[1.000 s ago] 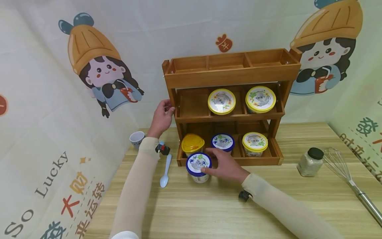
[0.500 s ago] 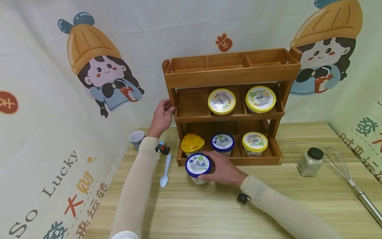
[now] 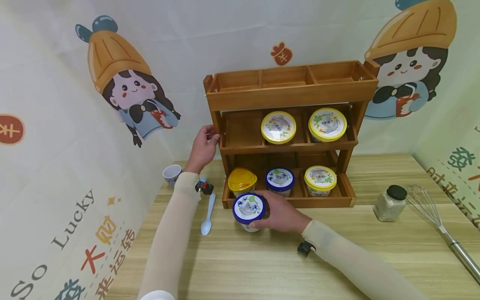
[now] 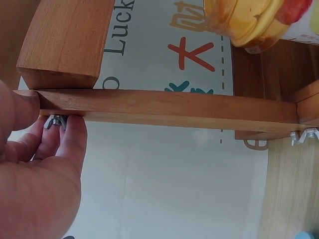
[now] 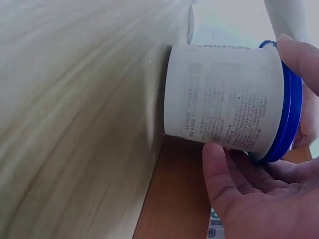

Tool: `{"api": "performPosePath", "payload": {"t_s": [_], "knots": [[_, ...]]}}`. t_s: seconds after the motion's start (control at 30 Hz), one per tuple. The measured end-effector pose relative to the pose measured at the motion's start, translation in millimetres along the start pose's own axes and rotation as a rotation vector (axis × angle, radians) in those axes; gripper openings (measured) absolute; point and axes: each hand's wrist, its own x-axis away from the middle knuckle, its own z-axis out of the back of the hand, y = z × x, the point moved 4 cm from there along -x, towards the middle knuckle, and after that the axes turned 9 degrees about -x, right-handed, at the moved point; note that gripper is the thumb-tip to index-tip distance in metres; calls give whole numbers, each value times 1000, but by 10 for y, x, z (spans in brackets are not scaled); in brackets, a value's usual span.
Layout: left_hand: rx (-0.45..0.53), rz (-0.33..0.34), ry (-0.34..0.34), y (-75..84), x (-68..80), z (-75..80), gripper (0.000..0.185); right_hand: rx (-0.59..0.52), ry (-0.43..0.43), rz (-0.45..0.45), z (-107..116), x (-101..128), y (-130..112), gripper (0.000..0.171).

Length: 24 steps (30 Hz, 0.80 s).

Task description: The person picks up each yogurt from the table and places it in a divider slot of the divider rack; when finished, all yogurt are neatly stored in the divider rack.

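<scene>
My left hand (image 3: pixel 204 148) holds the left side of a brown wooden three-tier rack (image 3: pixel 292 98). In the left wrist view its thumb and fingers pinch a wooden strip (image 4: pixel 164 109) beside a wing nut (image 4: pixel 56 121). In front of the rack, a white tub with a blue lid (image 3: pixel 248 208) is gripped by my right hand (image 3: pixel 281 212), thumb and fingers on opposite sides near the lid. The right wrist view shows the tub's printed wall (image 5: pixel 224 99), its base close to the table. Behind it, a yellow-lidded cup (image 3: pixel 242 180) sits in the bottom tier's left compartment.
Another blue-lidded tub (image 3: pixel 280 178) and a yellow-lidded tub (image 3: pixel 320 179) share the bottom tier. Two yellow-lidded tubs (image 3: pixel 278 127) stand above. A small cup (image 3: pixel 172 173) and a pale blue spoon (image 3: pixel 207 221) lie left; a black-capped jar (image 3: pixel 390 204) and whisk (image 3: pixel 442 229) are right.
My right hand has closed in around the blue-lidded tub, its thumb moving lower on the side. The tub has shifted slightly left and tilted a little. My left hand has stayed put.
</scene>
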Motion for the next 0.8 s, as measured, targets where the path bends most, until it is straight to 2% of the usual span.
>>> {"api": "performPosePath", "payload": {"t_s": [0.2,0.4,0.53,0.7,0.8], "knots": [[3,7,-3,-3,7,0,43,-38,11,-16,68,30,-79,101],[1,12,-6,-6,1,-3,44,-52,22,26,163,45,-208,101],[4,-1,-11,-1,-6,8,44,-23,48,61,253,30,-304,102],[50,-1,-10,-6,-12,34,43,-9,65,95,369,0,-436,102],[76,6,-7,-9,-6,43,42,-38,60,101,429,-24,-504,103]]}}
